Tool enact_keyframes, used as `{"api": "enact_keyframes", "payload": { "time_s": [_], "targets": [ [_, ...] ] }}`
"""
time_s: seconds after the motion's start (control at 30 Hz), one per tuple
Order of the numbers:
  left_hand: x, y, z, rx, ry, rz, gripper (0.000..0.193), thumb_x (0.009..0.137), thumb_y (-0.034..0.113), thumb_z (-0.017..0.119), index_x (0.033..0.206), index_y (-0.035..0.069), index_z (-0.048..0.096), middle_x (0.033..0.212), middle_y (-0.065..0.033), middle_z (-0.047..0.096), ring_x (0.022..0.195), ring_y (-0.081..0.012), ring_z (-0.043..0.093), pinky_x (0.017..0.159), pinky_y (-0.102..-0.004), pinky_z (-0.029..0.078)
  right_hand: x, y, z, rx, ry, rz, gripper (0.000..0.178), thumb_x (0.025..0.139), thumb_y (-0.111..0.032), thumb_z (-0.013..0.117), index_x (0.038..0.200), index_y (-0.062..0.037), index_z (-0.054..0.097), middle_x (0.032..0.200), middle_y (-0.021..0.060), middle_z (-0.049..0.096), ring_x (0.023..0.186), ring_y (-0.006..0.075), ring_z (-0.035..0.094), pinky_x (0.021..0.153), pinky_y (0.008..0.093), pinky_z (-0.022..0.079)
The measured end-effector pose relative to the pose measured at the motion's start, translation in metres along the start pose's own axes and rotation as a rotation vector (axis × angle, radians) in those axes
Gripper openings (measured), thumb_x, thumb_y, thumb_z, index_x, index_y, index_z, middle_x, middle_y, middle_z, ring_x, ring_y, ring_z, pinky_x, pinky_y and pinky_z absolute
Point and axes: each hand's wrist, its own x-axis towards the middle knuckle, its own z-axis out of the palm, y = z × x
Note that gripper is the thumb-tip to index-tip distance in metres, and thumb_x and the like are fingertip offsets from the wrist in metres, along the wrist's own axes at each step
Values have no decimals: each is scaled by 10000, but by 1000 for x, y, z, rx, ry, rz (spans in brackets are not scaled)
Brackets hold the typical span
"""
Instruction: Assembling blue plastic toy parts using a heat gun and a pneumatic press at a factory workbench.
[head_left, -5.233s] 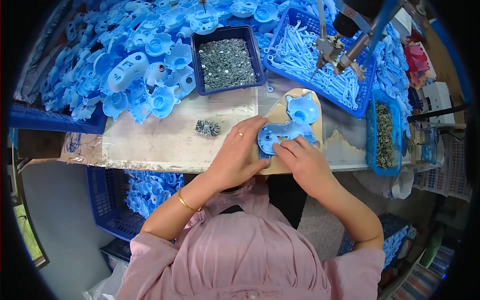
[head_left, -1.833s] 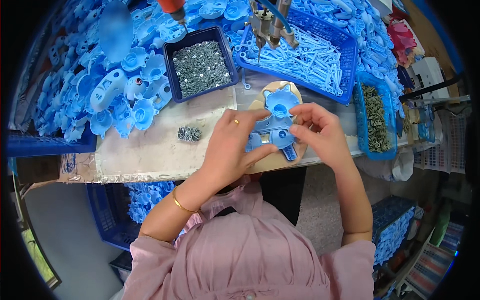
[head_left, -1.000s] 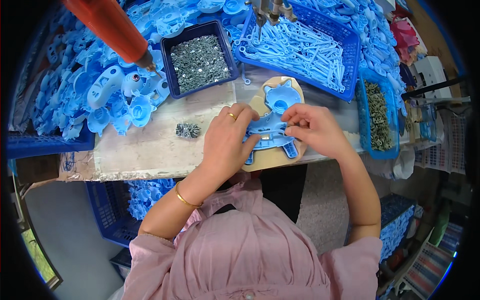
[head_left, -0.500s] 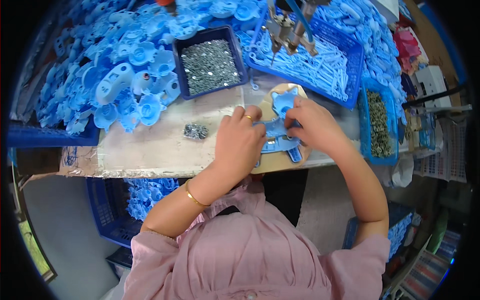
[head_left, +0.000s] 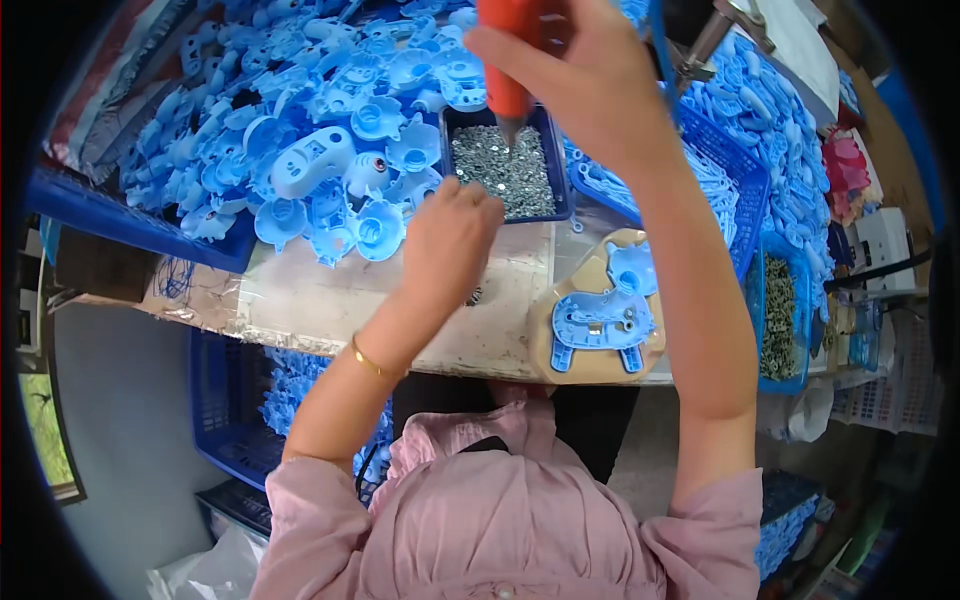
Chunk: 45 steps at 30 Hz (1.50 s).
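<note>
My right hand (head_left: 590, 85) is raised high and grips an orange power screwdriver (head_left: 505, 60), its tip pointing down over the blue tray of small metal screws (head_left: 505, 168). My left hand (head_left: 447, 240) hovers, fingers curled, over the small pile of screws on the bench (head_left: 474, 296), just below that tray. A blue plastic animal-shaped part (head_left: 598, 322) lies flat on a tan wooden jig (head_left: 546, 345) to the right, with neither hand touching it.
A large heap of blue plastic shells (head_left: 310, 130) fills the bench's left. A blue basket of long blue pieces (head_left: 735, 165) and a blue bin of dark screws (head_left: 780, 315) stand on the right. A blue crate (head_left: 225, 400) sits under the bench.
Both hands have left the blue part on the jig. My right hand rose and took the orange screwdriver; my left moved left to the screw pile.
</note>
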Motion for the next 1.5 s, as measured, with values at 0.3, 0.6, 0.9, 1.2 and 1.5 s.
{"api": "enact_keyframes", "payload": {
  "time_s": [0.3, 0.6, 0.9, 1.2, 1.5],
  "targets": [
    [61, -33, 52, -72, -71, 177, 119, 792, 221, 732, 850, 117, 721, 894, -69, 691, 943, -279, 629, 776, -408, 523, -17, 114, -20, 169, -29, -356, 397, 904, -200, 732, 1232, -49, 568, 895, 24, 652, 789, 83, 622, 704, 250, 498],
    [50, -25, 40, 101, 39, 183, 120, 823, 209, 690, 842, 103, 637, 842, -47, 683, 852, -259, 646, 687, -391, 534, -38, 117, -48, 249, -53, -330, 401, 904, -149, 683, 1239, 24, 545, 880, 71, 663, 804, 134, 662, 701, 262, 509],
    [-12, 45, 5, -189, 12, 395, 171, 848, 230, 699, 855, 116, 571, 757, -10, 616, 767, -190, 634, 573, -337, 522, -58, 122, -26, 274, -20, -353, 457, 821, -123, 578, 1248, 18, 497, 789, 83, 633, 676, 149, 597, 663, 297, 501],
    [-26, 66, 16, -394, 125, 401, 194, 858, 240, 729, 850, 121, 575, 734, 5, 597, 737, -169, 620, 538, -329, 499, -72, 132, -16, 297, 114, -386, 382, 822, -111, 594, 1160, 52, 520, 673, 57, 588, 552, 131, 539, 615, 310, 502],
    [-37, 70, 23, -428, 143, 424, 266, 846, 248, 735, 931, 56, 572, 783, -57, 602, 778, -239, 611, 669, -372, 509, -78, 148, -13, 343, 87, -369, 305, 816, -16, 584, 1109, 26, 511, 672, 54, 583, 525, 104, 526, 482, 254, 429]
  ]
}}
